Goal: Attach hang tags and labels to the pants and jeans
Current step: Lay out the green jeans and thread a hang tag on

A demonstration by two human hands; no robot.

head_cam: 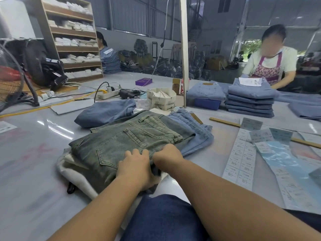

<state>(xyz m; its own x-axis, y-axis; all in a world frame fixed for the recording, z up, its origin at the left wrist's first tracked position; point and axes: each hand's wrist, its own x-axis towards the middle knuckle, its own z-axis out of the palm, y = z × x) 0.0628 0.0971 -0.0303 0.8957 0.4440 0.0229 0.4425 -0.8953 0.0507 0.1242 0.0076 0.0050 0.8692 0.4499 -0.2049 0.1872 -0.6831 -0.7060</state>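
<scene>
A folded pair of grey-green washed denim jeans (128, 141) is laid on the glossy grey desk (34, 171), back pocket up, directly in front of the person. Pale cloth (74, 173) is seen beneath its near left edge, and a small black item (70, 187) juts out from under that cloth.

The near edge of the jeans is gripped by both hands. The left hand (135, 168) is curled over the fabric, knuckles up, grip clenched on the denim. The right hand (167, 158) is set just beside it, touching or nearly so, its grip likewise closed on the same edge. Whether a dark object is pinched between the hands cannot be told.

A stack of folded light-blue jeans (196, 129) is partly covered by the grey-green pair on its right side. A loosely folded blue denim garment (106, 112) is placed behind, to the left. Bundled white card hang tags (161, 100) are stood upright further back, near a white power strip (108, 94).

Long white strips of printed labels (240, 159) are spread on the desk to the right, beside pale-blue sheets (274, 153) and a wooden ruler (225, 122).

Across the desk, a second person in a patterned apron (271, 63) is noted behind a pile of folded blue jeans (250, 101).
</scene>
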